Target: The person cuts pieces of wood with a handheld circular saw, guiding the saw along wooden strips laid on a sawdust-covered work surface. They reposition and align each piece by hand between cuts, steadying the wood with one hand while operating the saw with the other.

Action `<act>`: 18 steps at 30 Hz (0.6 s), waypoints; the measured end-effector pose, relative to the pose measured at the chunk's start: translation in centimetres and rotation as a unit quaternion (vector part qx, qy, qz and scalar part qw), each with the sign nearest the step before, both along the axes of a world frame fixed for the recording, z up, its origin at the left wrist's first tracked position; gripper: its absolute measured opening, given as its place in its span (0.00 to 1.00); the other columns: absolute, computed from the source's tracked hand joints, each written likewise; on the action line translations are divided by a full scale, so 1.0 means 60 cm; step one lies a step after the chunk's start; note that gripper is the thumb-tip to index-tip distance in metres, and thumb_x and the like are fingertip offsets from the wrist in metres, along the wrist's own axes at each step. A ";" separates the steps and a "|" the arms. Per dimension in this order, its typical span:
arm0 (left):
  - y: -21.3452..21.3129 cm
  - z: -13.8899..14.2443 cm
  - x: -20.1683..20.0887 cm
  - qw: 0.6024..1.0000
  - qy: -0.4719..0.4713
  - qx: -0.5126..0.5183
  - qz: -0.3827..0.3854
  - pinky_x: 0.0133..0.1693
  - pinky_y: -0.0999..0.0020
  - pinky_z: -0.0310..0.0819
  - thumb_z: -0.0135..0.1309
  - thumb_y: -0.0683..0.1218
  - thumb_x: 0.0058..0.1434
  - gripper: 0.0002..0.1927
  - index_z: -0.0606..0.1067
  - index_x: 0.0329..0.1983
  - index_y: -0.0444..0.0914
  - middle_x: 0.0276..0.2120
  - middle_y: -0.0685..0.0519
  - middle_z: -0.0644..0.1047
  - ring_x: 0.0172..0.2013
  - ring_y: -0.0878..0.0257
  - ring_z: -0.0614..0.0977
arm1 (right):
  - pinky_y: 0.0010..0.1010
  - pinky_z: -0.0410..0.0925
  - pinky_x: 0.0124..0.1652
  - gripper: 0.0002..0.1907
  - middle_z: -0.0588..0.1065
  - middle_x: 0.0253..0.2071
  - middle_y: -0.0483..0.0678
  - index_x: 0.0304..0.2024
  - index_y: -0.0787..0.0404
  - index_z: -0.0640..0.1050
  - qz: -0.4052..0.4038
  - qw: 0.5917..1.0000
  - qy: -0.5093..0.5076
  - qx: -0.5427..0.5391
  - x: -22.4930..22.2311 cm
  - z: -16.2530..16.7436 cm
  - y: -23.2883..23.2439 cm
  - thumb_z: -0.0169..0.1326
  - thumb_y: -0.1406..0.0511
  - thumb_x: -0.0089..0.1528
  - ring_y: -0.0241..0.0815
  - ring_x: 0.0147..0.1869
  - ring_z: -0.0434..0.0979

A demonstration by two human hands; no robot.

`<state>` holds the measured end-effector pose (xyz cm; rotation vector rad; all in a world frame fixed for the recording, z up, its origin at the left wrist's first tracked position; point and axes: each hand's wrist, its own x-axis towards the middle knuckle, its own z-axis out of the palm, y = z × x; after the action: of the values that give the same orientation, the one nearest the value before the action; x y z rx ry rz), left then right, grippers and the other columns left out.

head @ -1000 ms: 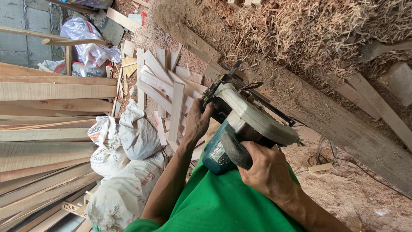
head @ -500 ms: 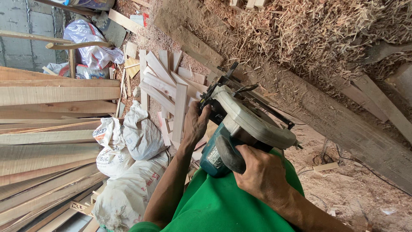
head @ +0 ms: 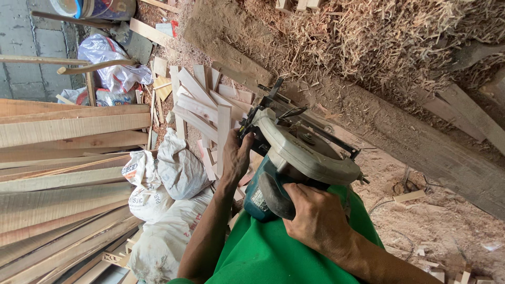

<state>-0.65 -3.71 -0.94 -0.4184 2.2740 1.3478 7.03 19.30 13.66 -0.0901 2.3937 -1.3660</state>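
Both hands gripped a circular saw (head: 294, 158), right hand (head: 315, 215) on its handle, left hand (head: 236, 158) steadying its front above wood offcuts (head: 202, 105).

Circular saw (head: 294, 158) in both hands, right hand (head: 315, 215) on handle.

Sawdust covers the dirt floor (head: 421, 221) in daylight. Long pale planks (head: 63, 158) lie stacked at the left, with white sacks (head: 168, 179) just beside them. Short cut boards (head: 202, 108) are piled near the middle. A heap of wood shavings (head: 379, 37) rises at the upper right above a heavy dark beam (head: 442, 152). Grey paving (head: 23, 37) shows at the far upper left
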 end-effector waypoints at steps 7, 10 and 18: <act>-0.016 0.000 -0.002 0.998 -0.010 0.055 0.026 0.40 0.71 0.74 0.54 0.51 0.70 0.18 0.71 0.50 0.31 0.37 0.53 0.78 0.37 0.68 0.78 | 0.41 0.77 0.38 0.27 0.80 0.34 0.57 0.45 0.67 0.76 -0.010 1.000 0.008 -0.002 -0.004 0.002 -0.013 0.69 0.68 0.43 0.56 0.38 0.84; -0.022 -0.001 -0.003 0.997 -0.010 0.069 0.029 0.41 0.71 0.75 0.53 0.51 0.70 0.19 0.70 0.51 0.30 0.37 0.52 0.79 0.38 0.67 0.79 | 0.41 0.77 0.37 0.29 0.80 0.33 0.59 0.44 0.70 0.76 0.000 1.000 0.010 -0.013 -0.004 0.002 -0.016 0.69 0.68 0.41 0.56 0.37 0.84; -0.037 0.005 -0.007 0.998 -0.014 0.059 0.014 0.43 0.69 0.77 0.52 0.51 0.70 0.19 0.70 0.52 0.31 0.37 0.50 0.81 0.38 0.66 0.81 | 0.40 0.78 0.38 0.32 0.79 0.34 0.62 0.47 0.74 0.75 0.024 0.999 0.026 -0.022 -0.002 -0.006 -0.025 0.70 0.66 0.43 0.55 0.37 0.85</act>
<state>-1.08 -5.90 -0.62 -0.4288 2.1605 1.4727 6.90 17.80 13.32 -0.1950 2.3876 -1.4123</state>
